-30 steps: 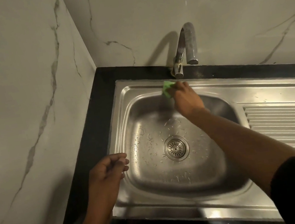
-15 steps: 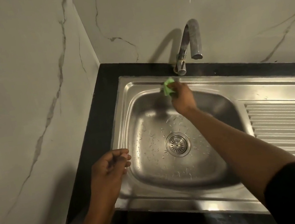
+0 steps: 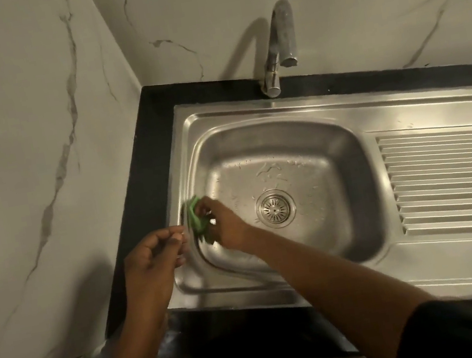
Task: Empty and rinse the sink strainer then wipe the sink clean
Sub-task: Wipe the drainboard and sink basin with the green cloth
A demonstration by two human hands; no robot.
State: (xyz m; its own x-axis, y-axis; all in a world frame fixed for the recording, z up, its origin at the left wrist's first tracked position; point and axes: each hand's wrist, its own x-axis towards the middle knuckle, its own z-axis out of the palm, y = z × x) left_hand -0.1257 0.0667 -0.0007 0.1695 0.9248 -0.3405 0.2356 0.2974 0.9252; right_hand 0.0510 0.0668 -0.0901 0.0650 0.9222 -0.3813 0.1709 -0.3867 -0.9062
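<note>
Black counter (image 3: 145, 169), marble walls (image 3: 21, 152): one sink (image 3: 248, 108), one tap (image 3: 278, 46), one strainer (image 3: 275, 209). My right hand (image 3: 225, 224) grips one cloth (image 3: 196, 218); left hand (image 3: 151, 258) loosely curled, empty.

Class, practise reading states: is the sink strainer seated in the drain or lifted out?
Seated. The strainer lies flush in the drain of the sink; the right hand holds a green scrub pad at its left side.
</note>
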